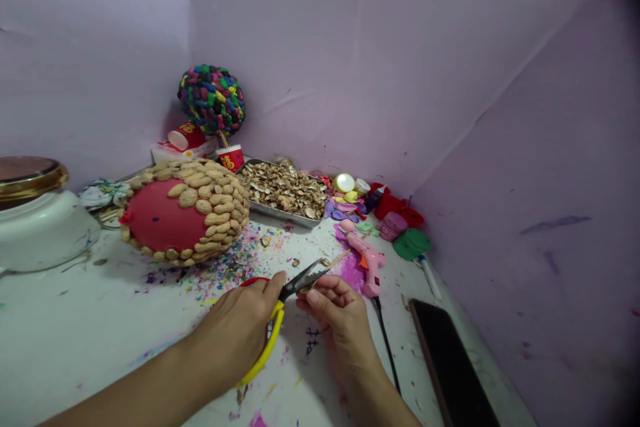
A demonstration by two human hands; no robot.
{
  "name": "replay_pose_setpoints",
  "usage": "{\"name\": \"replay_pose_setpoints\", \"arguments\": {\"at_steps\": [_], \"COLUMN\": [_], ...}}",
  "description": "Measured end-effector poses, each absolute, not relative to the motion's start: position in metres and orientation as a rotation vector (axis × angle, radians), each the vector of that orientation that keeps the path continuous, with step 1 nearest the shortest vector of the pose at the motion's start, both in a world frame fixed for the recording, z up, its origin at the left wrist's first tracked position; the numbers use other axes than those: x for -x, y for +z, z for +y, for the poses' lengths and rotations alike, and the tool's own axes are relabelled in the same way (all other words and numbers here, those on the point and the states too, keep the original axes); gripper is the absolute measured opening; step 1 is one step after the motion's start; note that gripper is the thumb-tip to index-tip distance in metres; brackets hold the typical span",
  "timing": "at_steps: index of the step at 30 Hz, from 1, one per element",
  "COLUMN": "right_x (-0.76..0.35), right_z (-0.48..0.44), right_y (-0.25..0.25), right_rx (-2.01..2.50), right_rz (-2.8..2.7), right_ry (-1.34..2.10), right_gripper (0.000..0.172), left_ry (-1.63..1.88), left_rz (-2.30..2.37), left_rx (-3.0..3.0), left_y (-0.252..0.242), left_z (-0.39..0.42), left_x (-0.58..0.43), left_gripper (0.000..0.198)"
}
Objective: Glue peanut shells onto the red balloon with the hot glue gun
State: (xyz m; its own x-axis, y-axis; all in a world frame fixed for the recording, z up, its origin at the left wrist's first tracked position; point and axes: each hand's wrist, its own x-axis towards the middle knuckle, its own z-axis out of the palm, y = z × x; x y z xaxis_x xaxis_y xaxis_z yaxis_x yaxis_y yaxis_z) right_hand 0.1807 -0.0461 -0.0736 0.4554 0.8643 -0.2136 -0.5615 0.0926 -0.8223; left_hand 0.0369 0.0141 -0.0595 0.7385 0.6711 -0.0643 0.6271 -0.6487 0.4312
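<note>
My left hand (240, 333) is closed around the yellow handles of a pair of scissors (300, 279), whose blades point right and up. My right hand (340, 310) pinches a thin wooden stick (336, 260) that lies between the scissor blades. Both hands hover just above the paint-speckled white table (75, 327). Behind them sits a red balloon (170, 213) partly covered with glued peanut shells.
A metal tray of peanut shells (283, 190) stands at the back. A pink glue gun (367, 260) lies right of my hands, its cord running toward me. A dark phone (450, 367) lies at the right edge. A white pot (40, 213) sits far left, and a multicoloured ball (211, 99) at the back.
</note>
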Motion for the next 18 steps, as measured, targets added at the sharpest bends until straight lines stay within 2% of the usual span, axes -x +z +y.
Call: {"name": "replay_pose_setpoints", "arguments": {"at_steps": [4, 10, 15, 18], "right_x": [-0.181, -0.184, -0.187, -0.188], "right_z": [-0.047, -0.046, -0.045, -0.044], "right_y": [-0.075, -0.075, -0.074, -0.074], "right_rx": [1.025, 1.003, 0.906, 0.903], "right_rz": [-0.387, -0.39, -0.322, -0.301], "right_ry": [1.088, 1.11, 1.138, 1.149], "right_gripper": [0.03, 0.03, 0.037, 0.039], "left_ry": [0.214, 0.335, 0.458, 0.647], "left_rz": [0.974, 0.801, 1.089, 1.13], "left_rx": [-2.463, -2.233, -2.337, -2.347], "left_y": [-0.059, -0.049, -0.043, -0.027], "left_z": [0.012, 0.02, 0.032, 0.032], "left_x": [-0.036, -0.035, -0.034, -0.016], "left_gripper": [0.053, 0.031, 0.027, 0.028]}}
